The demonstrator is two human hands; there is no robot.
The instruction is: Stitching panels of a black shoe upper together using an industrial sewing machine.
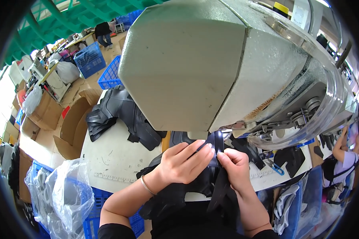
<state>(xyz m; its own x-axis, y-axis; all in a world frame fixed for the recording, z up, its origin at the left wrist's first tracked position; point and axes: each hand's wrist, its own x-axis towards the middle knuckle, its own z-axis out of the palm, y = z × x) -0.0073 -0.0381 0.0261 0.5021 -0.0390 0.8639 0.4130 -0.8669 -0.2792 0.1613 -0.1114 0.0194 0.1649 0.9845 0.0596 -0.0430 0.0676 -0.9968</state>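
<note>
A large grey-white sewing machine (183, 59) fills the upper middle and stands over the work table. Under its head runs a narrow black strip (219, 144) with a shiny face, beside a larger dark piece. My left hand (187, 162), with a bangle on its wrist, has its fingers pressed together on the black piece left of the strip; its thumb is hidden. My right hand (235, 168) pinches the strip between thumb and bent fingers, and its tail (220, 191) hangs toward my lap. Black moulded-looking pieces (163, 203) lie at the near table edge. The needle is hidden.
A stack of black pieces (123, 111) sits left on the white table (107, 159). Blue-handled snips (276, 167) and dark pieces (290, 160) lie right. A plastic-lined blue crate (95, 203) stands lower left, a cardboard box (73, 125) beyond. Another person (345, 157) works far right.
</note>
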